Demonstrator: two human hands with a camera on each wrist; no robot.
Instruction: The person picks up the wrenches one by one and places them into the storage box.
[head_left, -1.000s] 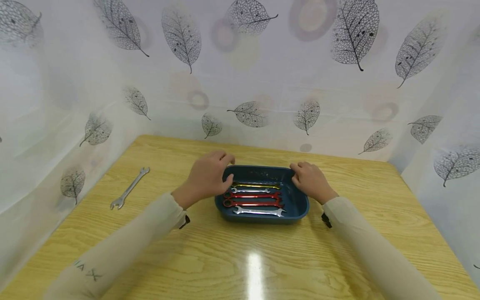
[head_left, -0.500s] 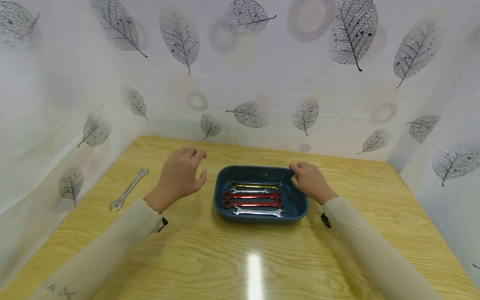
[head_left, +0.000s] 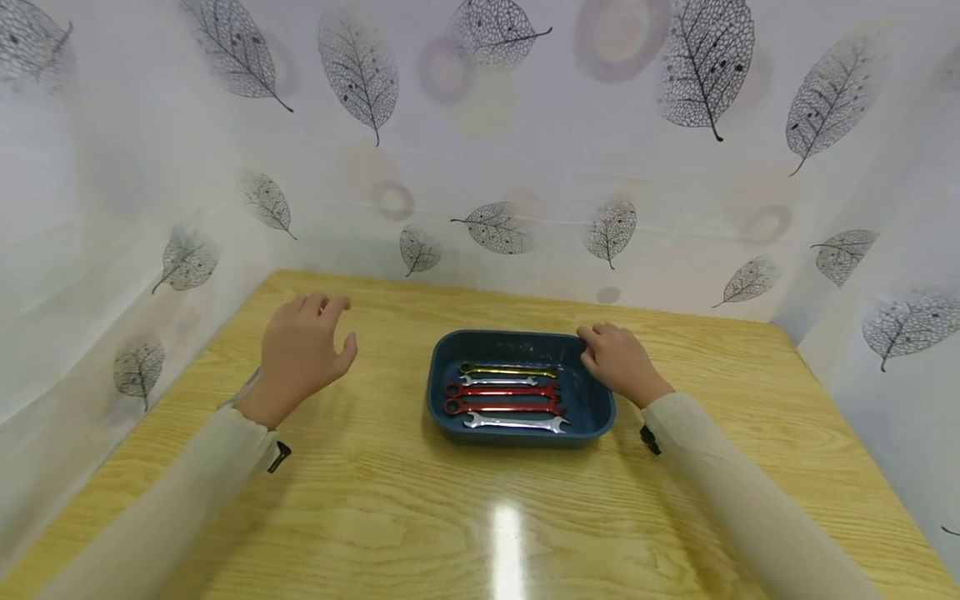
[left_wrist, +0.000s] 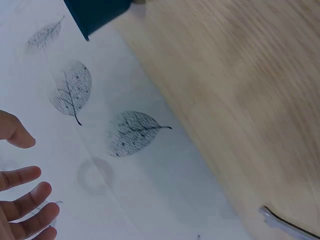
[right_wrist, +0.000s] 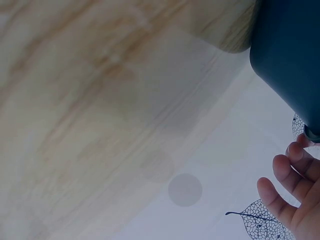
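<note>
A dark blue rectangular plastic tray [head_left: 450,392] holds, from its far wall to its near wall, a yellow metal wrench [head_left: 510,371], a silver wrench [head_left: 498,382], two red wrenches [head_left: 502,399] and another silver wrench [head_left: 516,423]. The tray sits on a light yellow wood-grain table [head_left: 495,517]. Behind the tray hangs a white backdrop sheet [head_left: 525,150] printed with grey-black skeleton leaves and pale rings.

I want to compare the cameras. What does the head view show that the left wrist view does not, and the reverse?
Only the head view shows the five wrenches lying in the blue tray, and the right hand resting at the tray's far right corner. Only the left wrist view shows the loose wrench on the table, which the left hand hides from the head view. Both show the left hand's spread fingers, a tray part and the leaf-patterned backdrop.
</note>
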